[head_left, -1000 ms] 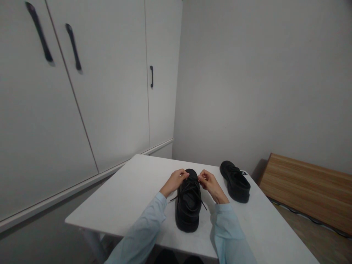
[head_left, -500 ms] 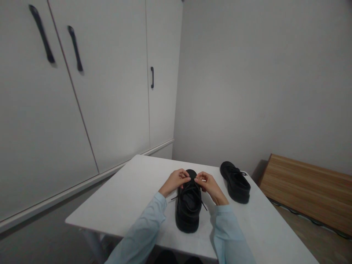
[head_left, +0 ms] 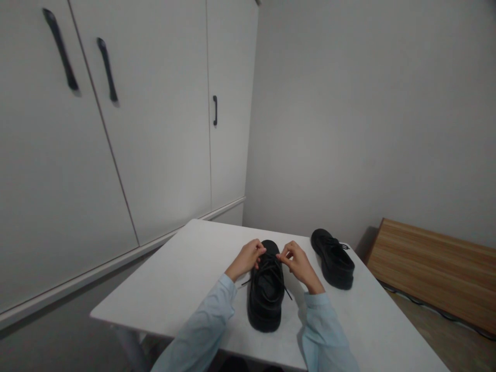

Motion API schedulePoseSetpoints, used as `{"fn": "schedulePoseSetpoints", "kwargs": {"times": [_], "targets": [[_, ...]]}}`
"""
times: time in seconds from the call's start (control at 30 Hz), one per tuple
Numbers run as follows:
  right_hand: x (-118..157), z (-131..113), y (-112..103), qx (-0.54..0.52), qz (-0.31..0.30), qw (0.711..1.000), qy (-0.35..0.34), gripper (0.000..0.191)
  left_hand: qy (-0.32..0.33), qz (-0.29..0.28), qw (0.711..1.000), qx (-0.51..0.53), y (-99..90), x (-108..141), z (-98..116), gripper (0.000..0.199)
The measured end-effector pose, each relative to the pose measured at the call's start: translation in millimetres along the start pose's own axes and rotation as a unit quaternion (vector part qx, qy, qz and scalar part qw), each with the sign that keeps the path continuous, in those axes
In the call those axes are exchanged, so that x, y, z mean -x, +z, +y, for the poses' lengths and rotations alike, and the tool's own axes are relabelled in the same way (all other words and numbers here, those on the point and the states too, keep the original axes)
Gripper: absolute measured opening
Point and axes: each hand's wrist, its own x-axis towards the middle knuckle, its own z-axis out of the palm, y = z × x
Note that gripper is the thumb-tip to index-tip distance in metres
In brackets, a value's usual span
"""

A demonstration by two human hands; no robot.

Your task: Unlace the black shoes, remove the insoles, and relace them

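A black lace-up shoe [head_left: 265, 305] rests on the white table, its toe pointing away from me and its opening toward me. Over its left side, my left hand [head_left: 248, 258] is closed in a pinch at the black shoelace [head_left: 271, 264] near the front of the lacing. On the other side my right hand [head_left: 297, 262] pinches the lace with thumb and forefinger. The fingertips hide most of what they grip. Loose lace ends hang out at both sides of the shoe, below the hands.
The matching black shoe [head_left: 333, 258], laces tied, stands at the table's far right corner. White cabinets [head_left: 166, 113] with black handles line the left. Beyond the white table [head_left: 166, 279], a wood-grain board [head_left: 434, 268] leans low at the right near a cable.
My hands have drawn apart a little, the right one moving rightward, widening the gap between the fingertips over the lacing. Both shoes stay in place on the table.
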Motion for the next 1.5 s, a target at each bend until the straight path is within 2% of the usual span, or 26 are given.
{"fn": "schedulePoseSetpoints", "kwargs": {"times": [0.23, 0.63, 1.2, 1.37, 1.5], "targets": [[1.6, 7.1, -3.6, -0.074, -0.036, 0.996, 0.037, 0.025, -0.022, -0.007, 1.0, 0.007, -4.4, 1.6, 0.5, 0.018], [7.0, 13.0, -4.9, -0.097, -0.047, 0.986, 0.127, 0.026, -0.06, -0.022, 0.998, 0.004, -12.2, -1.7, -19.3, 0.027], [13.0, 11.7, -10.5, -0.116, -0.066, 0.976, 0.17, 0.027, -0.097, -0.028, 0.995, 0.008, -16.3, 0.8, -21.4, 0.026], [11.4, 9.3, -9.0, -0.114, -0.085, 0.976, 0.165, 0.025, -0.066, -0.041, 0.996, -0.036, -16.6, 1.1, -20.6, 0.023], [9.5, 5.7, -7.1, -0.122, -0.098, 0.977, 0.148, 0.023, 0.0, -0.023, 0.995, -0.101, -16.4, 1.0, -17.4, 0.02]]}}
